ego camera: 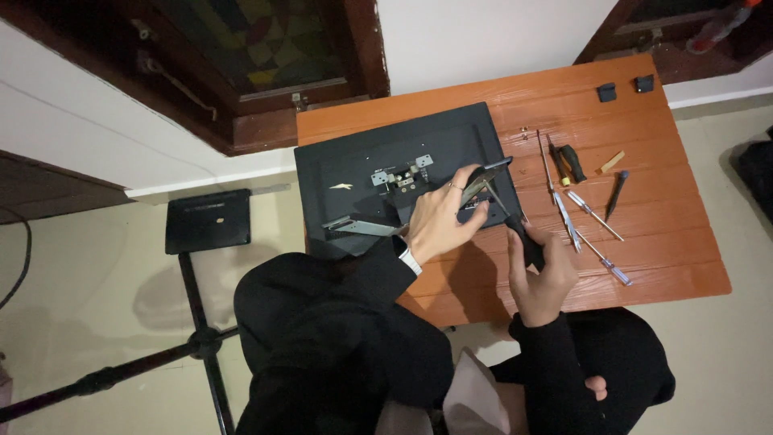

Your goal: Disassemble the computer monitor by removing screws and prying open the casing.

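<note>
A black flat monitor (362, 157) lies face down on a small orange wooden table (644, 137). My left hand (441, 217) grips a dark metal bracket part (488, 179) at the monitor's right edge. My right hand (541, 278) holds a black-handled screwdriver (523, 238), its thin shaft angled up toward the bracket. A metal hinge plate (403, 176) sits at the monitor's middle, and a silver metal strip (358, 227) lies near its front edge.
Several screwdrivers (592, 213) and a small wooden stick (612, 162) lie on the table's right half. Two small black blocks (624, 89) sit at the far edge. A black stand with a square plate (208, 219) stands on the floor to the left.
</note>
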